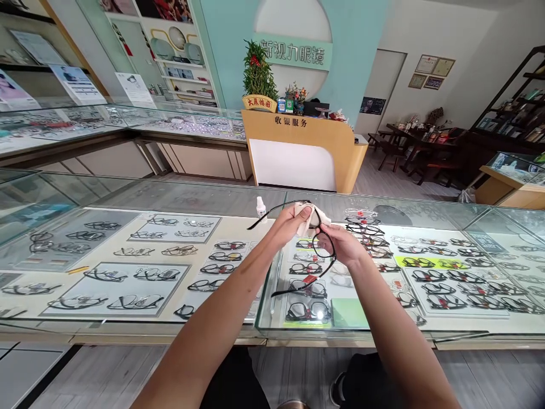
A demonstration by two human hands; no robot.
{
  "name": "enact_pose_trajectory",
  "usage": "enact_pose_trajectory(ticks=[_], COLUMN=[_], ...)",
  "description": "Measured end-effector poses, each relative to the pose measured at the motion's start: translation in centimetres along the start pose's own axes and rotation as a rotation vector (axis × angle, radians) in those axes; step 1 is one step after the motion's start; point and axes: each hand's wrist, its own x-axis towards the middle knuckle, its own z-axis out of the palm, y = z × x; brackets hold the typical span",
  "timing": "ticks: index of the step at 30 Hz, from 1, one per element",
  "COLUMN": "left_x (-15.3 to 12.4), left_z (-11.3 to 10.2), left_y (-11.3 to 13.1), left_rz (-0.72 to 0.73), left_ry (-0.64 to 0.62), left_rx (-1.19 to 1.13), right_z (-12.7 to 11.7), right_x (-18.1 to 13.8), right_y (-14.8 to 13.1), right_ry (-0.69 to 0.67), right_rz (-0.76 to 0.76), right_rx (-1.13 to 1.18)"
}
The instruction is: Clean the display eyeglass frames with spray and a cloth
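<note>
Black-framed eyeglasses [335, 257] are held up over the glass display case, with both temples unfolded and pointing left. My left hand [290, 222] pinches a pale cleaning cloth [322, 218] around the upper lens, which the cloth partly hides. Closed on the frame near the bridge and lower lens is my right hand [344, 243]. Behind my left hand, a small white bottle [261, 210] stands upright on the glass top.
Under the glass [238, 199], several rows of eyeglasses [430, 276] lie on trays to both sides. A green box or card [349, 313] sits near the front. Beyond stands a wooden cashier counter [251, 128] with a potted plant [258, 74]; more display cases line the left.
</note>
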Motion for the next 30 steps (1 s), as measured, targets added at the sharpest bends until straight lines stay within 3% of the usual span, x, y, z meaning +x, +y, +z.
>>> enact_pose_trajectory(ticks=[6,14,23,30], left_x=[-0.3,0.3,-0.4,-0.2], left_z=[-0.7,1.2,0.6,1.7], left_y=[-0.1,-2.0,-0.6,-1.2], left_rz=[-0.003,-0.022,-0.046,-0.005], left_ry=[-0.150,0.132,-0.095,0.077], left_rx=[-0.065,-0.093,-0.195,-0.136], right_z=[-0.6,0.3,-0.8,0.1], right_x=[0.1,0.0,0.3,0.0], right_y=[-0.1,0.1,-0.2,0.2], right_ry=[0.035,0.026,0.122,0.017], right_rz=[-0.013,-0.007,-0.054,-0.016], right_rx=[0.009,-0.001,0.089,0.000])
